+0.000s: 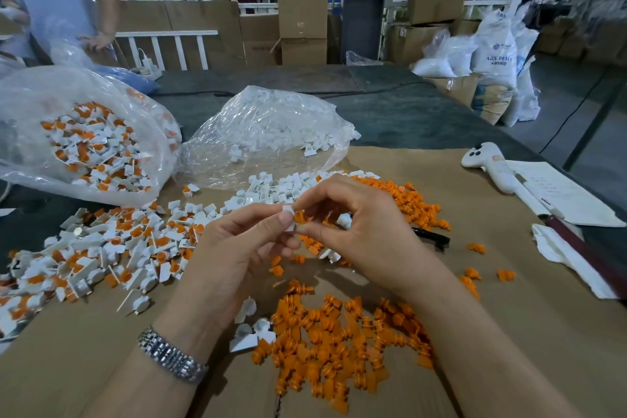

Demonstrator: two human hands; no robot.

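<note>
My left hand (237,248) pinched one small white plastic cap (288,214) between thumb and fingertips. My right hand (366,224) pinched one ribbed orange plug (299,216) against it, the two touching above the middle of the cardboard sheet (509,332). A heap of loose plugs (339,343), too many to count, lay near me, and joined white-and-orange pieces (101,254) spread to the left. Two crinkled clear bags sat farther off: the left bag (84,139) and the middle bag (271,125). One black pen (434,237) lay partly hidden behind my right hand, and one white controller (488,163) lay far right.
</note>
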